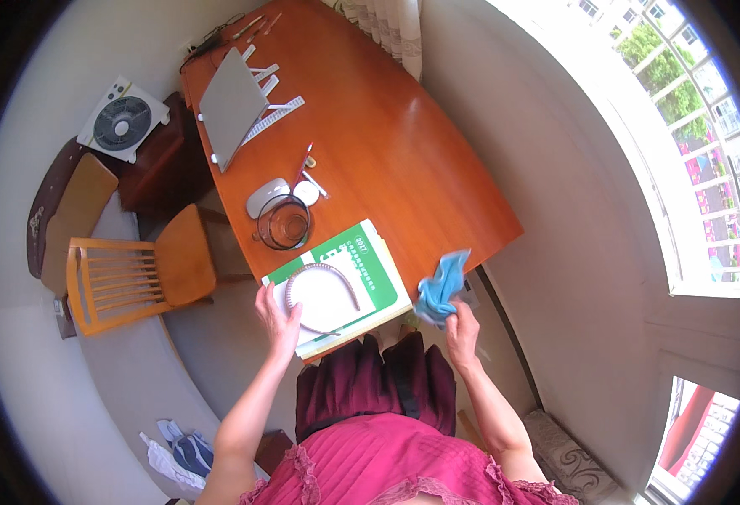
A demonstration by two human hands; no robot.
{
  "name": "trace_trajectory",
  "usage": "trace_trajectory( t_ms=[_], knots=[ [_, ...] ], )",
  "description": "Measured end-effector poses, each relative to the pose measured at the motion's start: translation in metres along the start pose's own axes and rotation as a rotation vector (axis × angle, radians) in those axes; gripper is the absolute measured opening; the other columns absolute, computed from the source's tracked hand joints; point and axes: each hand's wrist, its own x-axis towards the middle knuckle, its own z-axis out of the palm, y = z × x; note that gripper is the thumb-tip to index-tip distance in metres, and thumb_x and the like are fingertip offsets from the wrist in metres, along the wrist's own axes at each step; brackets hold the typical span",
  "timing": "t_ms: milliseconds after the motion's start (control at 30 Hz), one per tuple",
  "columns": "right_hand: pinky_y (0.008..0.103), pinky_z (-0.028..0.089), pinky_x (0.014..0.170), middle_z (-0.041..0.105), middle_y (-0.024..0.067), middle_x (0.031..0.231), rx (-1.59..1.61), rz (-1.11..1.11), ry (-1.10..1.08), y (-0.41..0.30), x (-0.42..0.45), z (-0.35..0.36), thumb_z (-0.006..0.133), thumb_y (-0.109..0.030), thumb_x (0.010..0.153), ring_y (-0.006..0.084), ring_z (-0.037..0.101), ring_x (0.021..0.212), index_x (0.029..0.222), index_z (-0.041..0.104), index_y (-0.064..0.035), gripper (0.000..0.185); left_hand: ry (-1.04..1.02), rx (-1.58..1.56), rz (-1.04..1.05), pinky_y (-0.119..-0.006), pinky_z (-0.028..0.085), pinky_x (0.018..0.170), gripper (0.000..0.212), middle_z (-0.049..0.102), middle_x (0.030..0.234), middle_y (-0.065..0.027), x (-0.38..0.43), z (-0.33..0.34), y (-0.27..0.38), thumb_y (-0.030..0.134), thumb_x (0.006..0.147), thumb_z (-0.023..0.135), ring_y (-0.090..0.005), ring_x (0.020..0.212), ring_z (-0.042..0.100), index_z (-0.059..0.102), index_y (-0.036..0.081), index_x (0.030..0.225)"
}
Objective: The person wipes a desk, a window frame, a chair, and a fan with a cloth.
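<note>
My left hand [279, 322] grips the left edge of a stack of books [379, 284] at the desk's near end. Its thumb lies over the top, beside a headband [291, 278]. Green and white is the cover of the upper book, which bears writing. A white sheet [329, 300] rests on it, under the headband. My right hand [462, 331] holds a crumpled blue cloth [440, 290] just off the stack's right side, by the desk corner. Past the books stands a brown glass mug [286, 224], near a white computer mouse [267, 197].
The wooden desk [370, 139] carries a laptop [234, 107] on a white stand, a pencil [303, 165] and a round white item [307, 192]. A wooden chair [149, 271] stands at the left, near a box fan [122, 123]. A barred window [691, 126] is on the right.
</note>
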Motion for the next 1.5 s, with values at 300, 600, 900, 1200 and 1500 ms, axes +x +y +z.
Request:
trace_trajectory(
  t_ms=[300, 600, 900, 1200, 1500],
  knots=[
    [0.0375, 0.046, 0.074, 0.061, 0.017, 0.079, 0.03, 0.51, -0.204, -0.063, 0.009, 0.033, 0.065, -0.031, 0.074, 0.0299, 0.06, 0.078, 0.108, 0.05, -0.0007, 0.048, -0.041, -0.206, -0.423, -0.045, 0.022, 0.104, 0.082, 0.023, 0.133, -0.0201, 0.006, -0.002, 0.0, 0.021, 0.07, 0.071, -0.0355, 0.124, 0.025, 0.022, 0.004, 0.134],
    [0.0333, 0.046, 0.072, 0.061, 0.0169, 0.082, 0.054, 0.543, -0.178, -0.062, 0.028, 0.058, 0.067, -0.029, 0.075, 0.0241, 0.06, 0.078, 0.098, 0.051, 0.006, 0.045, -0.096, -0.331, -0.56, -0.043, 0.025, 0.103, 0.086, 0.029, 0.128, -0.022, 0.012, -0.005, 0.014, 0.025, 0.069, 0.074, -0.035, 0.123, 0.026, 0.023, -0.001, 0.134],
    [0.0382, 0.045, 0.076, 0.062, 0.0228, 0.089, 0.006, 0.483, -0.265, -0.071, 0.031, 0.062, 0.057, -0.031, 0.081, 0.032, 0.06, 0.088, 0.097, 0.056, 0.0052, 0.039, -0.139, -0.758, -0.674, -0.033, 0.047, 0.082, 0.054, 0.053, 0.106, -0.0185, 0.017, 0.011, -0.037, 0.014, 0.067, 0.076, -0.0234, 0.095, 0.055, 0.047, -0.008, 0.108],
    [0.0335, 0.044, 0.072, 0.062, 0.0154, 0.082, 0.251, 0.454, -0.162, -0.053, 0.027, 0.056, 0.056, -0.021, 0.081, 0.0215, 0.058, 0.077, 0.096, 0.057, 0.0033, 0.028, -0.025, -0.777, -0.609, -0.035, 0.041, 0.09, 0.074, 0.037, 0.114, -0.0181, 0.006, 0.006, 0.013, 0.01, 0.064, 0.075, -0.0269, 0.108, 0.043, 0.026, -0.005, 0.117],
    [0.0261, 0.043, 0.068, 0.062, 0.0071, 0.08, 0.276, 0.425, -0.11, -0.027, 0.073, 0.009, 0.058, -0.017, 0.081, 0.0125, 0.056, 0.072, 0.095, 0.059, 0.0037, 0.025, -0.089, -1.123, -0.544, -0.032, 0.041, 0.089, 0.067, 0.039, 0.112, -0.0152, 0.005, 0.037, 0.069, 0.002, 0.069, 0.07, -0.0209, 0.105, 0.045, 0.02, 0.003, 0.114]
  ],
)
